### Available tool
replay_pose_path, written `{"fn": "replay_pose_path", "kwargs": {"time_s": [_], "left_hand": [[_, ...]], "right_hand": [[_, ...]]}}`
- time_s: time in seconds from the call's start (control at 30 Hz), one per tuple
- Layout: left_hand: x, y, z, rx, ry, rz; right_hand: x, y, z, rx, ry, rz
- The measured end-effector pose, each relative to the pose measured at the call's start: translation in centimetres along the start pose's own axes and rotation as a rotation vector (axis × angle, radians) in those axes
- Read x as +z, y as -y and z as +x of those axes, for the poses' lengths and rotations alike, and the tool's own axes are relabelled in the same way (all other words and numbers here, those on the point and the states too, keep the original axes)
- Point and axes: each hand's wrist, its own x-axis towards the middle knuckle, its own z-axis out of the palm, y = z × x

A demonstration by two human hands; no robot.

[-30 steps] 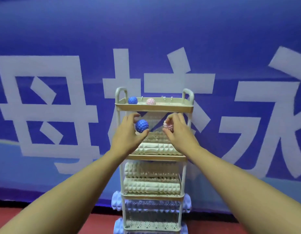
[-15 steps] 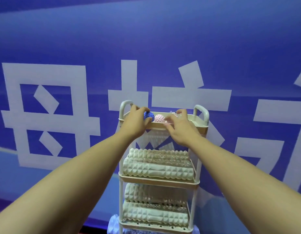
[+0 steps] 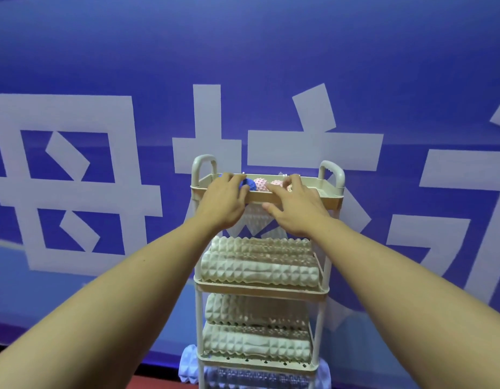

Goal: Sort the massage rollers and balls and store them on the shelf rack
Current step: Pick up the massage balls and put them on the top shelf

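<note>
Balls set in the top tray (image 3: pixel 331 189)
Since earlier, the blue ball (image 3: pixel 250 184) is released under the loosened left hand (image 3: pixel 225 202); the right hand (image 3: pixel 295 209) is spread, empty.

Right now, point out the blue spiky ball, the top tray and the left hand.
blue spiky ball (image 3: pixel 251 184), head view, exposed right side.
top tray (image 3: pixel 328 200), head view, front wall.
left hand (image 3: pixel 225 204), head view, back.

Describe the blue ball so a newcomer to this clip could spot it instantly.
Find the cream shelf rack standing against the blue wall and look into its top tray. The blue spiky ball sits at the left hand fingertips, the only blue ball showing beside the pink spiky balls.
</note>
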Motion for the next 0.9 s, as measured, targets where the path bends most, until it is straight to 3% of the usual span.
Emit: {"fn": "replay_pose_path", "kwargs": {"time_s": [0.13, 0.27, 0.4, 0.5, 0.7, 0.9], "left_hand": [[0.5, -0.1, -1.6, 0.062, 0.033, 0.097], [1.0, 0.1, -5.5, 0.099, -0.117, 0.090], [3.9, 0.8, -13.7, 0.153, -0.180, -0.002], [8.5, 2.3, -22.0, 0.126, 0.017, 0.007], [18.1, 4.6, -38.3, -0.128, 0.547, 0.012], [26.4, 7.4, -50.0, -0.284, 0.831, 0.017]], "right_hand": [[1.0, -0.4, -1.3, 0.010, -0.081, 0.042], [2.8, -0.4, -5.3, -0.035, -0.368, 0.211], [7.7, 0.3, -12.3, -0.095, -0.423, 0.254], [13.5, 0.9, -19.1, -0.030, -0.243, 0.311], [25.2, 2.4, -32.8, 0.203, 0.363, 0.270], [34.8, 2.4, -42.8, 0.251, 0.649, 0.233]]}}
